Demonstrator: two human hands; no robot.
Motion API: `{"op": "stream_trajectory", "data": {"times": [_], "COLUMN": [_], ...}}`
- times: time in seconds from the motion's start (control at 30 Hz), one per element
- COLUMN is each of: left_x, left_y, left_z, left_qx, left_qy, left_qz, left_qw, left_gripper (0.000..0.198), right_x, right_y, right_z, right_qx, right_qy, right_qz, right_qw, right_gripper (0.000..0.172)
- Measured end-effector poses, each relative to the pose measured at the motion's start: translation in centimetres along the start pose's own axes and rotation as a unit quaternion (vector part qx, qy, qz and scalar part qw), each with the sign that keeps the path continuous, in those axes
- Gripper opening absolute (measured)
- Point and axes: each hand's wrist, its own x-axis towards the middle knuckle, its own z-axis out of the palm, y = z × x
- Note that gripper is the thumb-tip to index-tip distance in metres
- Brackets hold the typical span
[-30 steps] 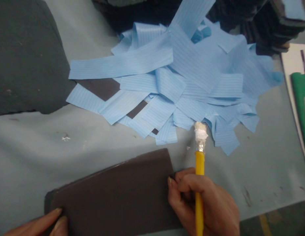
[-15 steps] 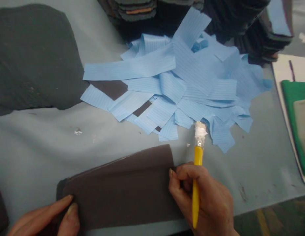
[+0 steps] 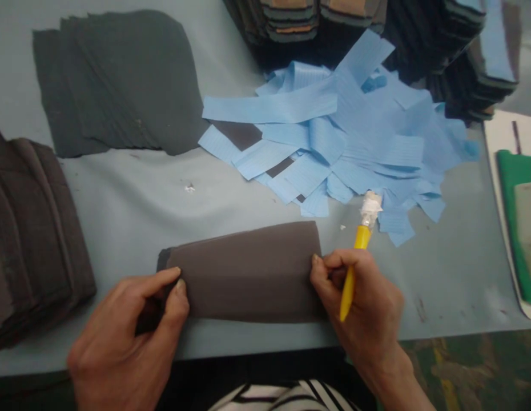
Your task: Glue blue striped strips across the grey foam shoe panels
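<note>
A brown fabric panel lies on the table in front of me, a dark strip showing at its left end. My left hand pinches that left end between thumb and forefinger. At the opposite end, my right hand pinches the panel's right edge. The same hand also holds a yellow-handled brush, its bristle end upward and coated in something white. Beyond the brush tip spreads a loose heap of blue striped fabric strips. The fingers' undersides are hidden.
Dark grey fabric pieces lie fanned at the back left. A stack of brown panels stands at the left edge. Dark layered stacks rise behind the strips. A green item rests on a white board at right.
The view has shifted, showing more of the table's near edge and the brown stack at left. Both hands keep their pinch on the panel, and the brush stays in my right hand.
</note>
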Motion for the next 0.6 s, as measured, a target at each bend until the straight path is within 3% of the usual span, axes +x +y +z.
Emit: {"op": "stream_trajectory", "data": {"times": [0.17,0.37,0.6], "left_x": [0.6,0.4,0.0], "left_y": [0.3,0.3,0.5], "left_z": [0.3,0.7,0.8], "left_qx": [0.009,0.020,0.022], "left_qy": [0.019,0.053,0.070], "left_qz": [0.079,0.096,0.097], "left_qw": [0.997,0.994,0.993], "left_gripper": [0.013,0.010,0.011], "right_x": [-0.2,-0.3,0.9], "right_y": [0.4,0.5,1.5], "right_z": [0.4,0.6,0.1], "right_qx": [-0.046,-0.140,-0.100], "right_qy": [0.020,0.072,0.010], "right_qz": [-0.045,-0.122,-0.291], "right_qw": [0.998,0.980,0.952], "right_gripper": [0.018,0.008,0.011]}}
